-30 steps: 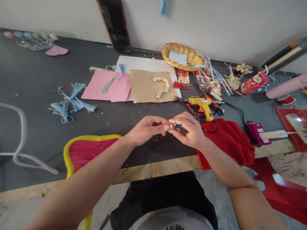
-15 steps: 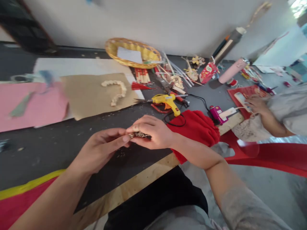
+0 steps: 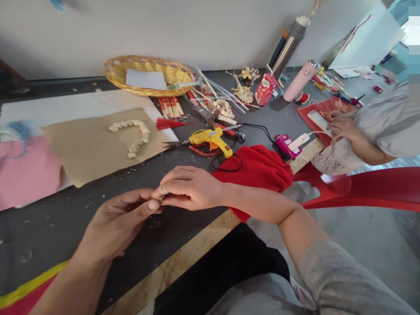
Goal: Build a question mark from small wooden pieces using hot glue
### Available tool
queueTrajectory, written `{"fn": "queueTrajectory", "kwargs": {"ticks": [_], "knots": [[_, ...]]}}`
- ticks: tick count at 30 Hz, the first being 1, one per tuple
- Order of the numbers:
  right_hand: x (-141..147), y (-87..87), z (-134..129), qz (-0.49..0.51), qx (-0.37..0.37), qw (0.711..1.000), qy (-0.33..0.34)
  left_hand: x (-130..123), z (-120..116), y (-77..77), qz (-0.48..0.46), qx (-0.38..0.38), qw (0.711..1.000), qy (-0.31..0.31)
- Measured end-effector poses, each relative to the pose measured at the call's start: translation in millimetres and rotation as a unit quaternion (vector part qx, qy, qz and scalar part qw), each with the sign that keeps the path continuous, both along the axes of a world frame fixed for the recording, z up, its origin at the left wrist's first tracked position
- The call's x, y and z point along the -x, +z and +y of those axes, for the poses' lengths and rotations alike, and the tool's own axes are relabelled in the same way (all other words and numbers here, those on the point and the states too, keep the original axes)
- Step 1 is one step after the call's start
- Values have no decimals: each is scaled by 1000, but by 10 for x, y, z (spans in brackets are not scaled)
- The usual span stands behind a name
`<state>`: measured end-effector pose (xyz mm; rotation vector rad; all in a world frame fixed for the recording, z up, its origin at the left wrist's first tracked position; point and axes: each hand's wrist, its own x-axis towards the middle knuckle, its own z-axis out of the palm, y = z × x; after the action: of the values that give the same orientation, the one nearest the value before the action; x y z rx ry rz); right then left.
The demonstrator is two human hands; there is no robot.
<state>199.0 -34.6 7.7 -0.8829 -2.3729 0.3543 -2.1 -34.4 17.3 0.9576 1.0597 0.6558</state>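
Above the dark table (image 3: 49, 227), near its front edge, my left hand (image 3: 121, 221) pinches a small brownish piece (image 3: 160, 199) between thumb and fingers. My right hand (image 3: 190, 188) grips the same piece from the right, its fingertips touching those of my left hand. Most of the piece is hidden by the fingers. Beyond my hands a curved chain of pale pieces (image 3: 141, 135) lies on brown paper (image 3: 95, 162). Behind my right hand is a yellow glue gun (image 3: 211, 139), with scissors (image 3: 177, 143) beside it.
A red cloth (image 3: 256, 168) lies at the table edge by my right forearm. Farther back are a wicker basket (image 3: 113, 78), a red drink carton (image 3: 266, 89) and a pink bottle (image 3: 302, 81). Another person's hands (image 3: 344, 124) are by a phone at the right.
The view has shifted, so the table items appear farther left. Both hands remain together; the speckled part seen between my right fingers before is now mostly hidden.
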Motion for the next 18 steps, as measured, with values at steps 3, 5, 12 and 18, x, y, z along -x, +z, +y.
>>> {"fn": "queueTrajectory", "kwargs": {"ticks": [3,5,12,18], "knots": [[-2,-36,-14,46,5,999,-10,11,-9,-28,-16,1,1000,12],[-6,-35,-34,72,11,997,-13,9,-26,-35,-34,-4,999,8],[-32,18,-93,170,0,985,7,-10,-44,-42,-107,-23,994,4],[-14,-26,-85,201,-11,979,28,-9,-28,-89,-126,-43,991,-7]]}}
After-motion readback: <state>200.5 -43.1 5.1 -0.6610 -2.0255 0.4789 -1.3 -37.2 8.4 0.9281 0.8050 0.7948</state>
